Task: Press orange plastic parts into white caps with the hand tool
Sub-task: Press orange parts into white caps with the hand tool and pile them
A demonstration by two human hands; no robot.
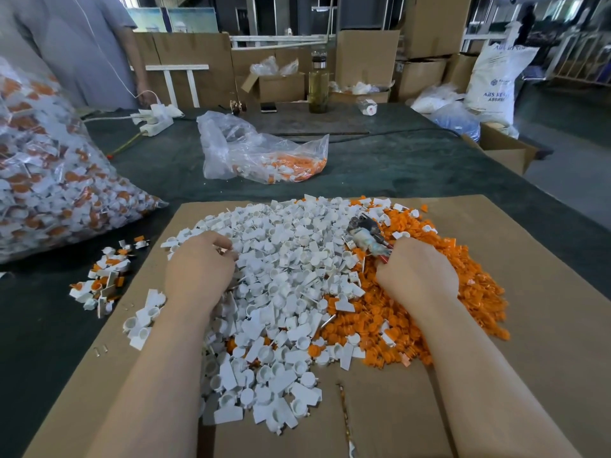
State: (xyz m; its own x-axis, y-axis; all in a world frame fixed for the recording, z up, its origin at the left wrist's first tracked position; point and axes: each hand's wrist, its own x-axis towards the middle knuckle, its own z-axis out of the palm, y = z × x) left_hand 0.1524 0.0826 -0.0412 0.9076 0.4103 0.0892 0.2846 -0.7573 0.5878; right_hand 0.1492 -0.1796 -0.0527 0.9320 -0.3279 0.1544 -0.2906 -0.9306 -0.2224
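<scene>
A flattened cardboard sheet (515, 259) is laid on the dark-covered tabletop (380, 166), and two adjoining heaps are carried on it: the white caps (281, 269) at centre and left, the orange plastic parts (429, 312) at right. The left hand (198, 269) is rested palm-down on the white heap, its fingers (220, 241) curled into the caps; whether a cap is pinched cannot be told. The right hand (418, 274) is placed where the two heaps meet, and its fingers are closed around the red handle of the hand tool (367, 238), whose worn metal head is pointed up and away over the pile. A small cluster of assembled pieces (102, 279) is seen on the tabletop just left of the cardboard. A large clear bag of assembled pieces (49, 166) is shown at far left, and a smaller, nearly emptied plastic bag (258, 153) lies beyond the heaps. A standing person (82, 44) is partly visible at upper left.
</scene>
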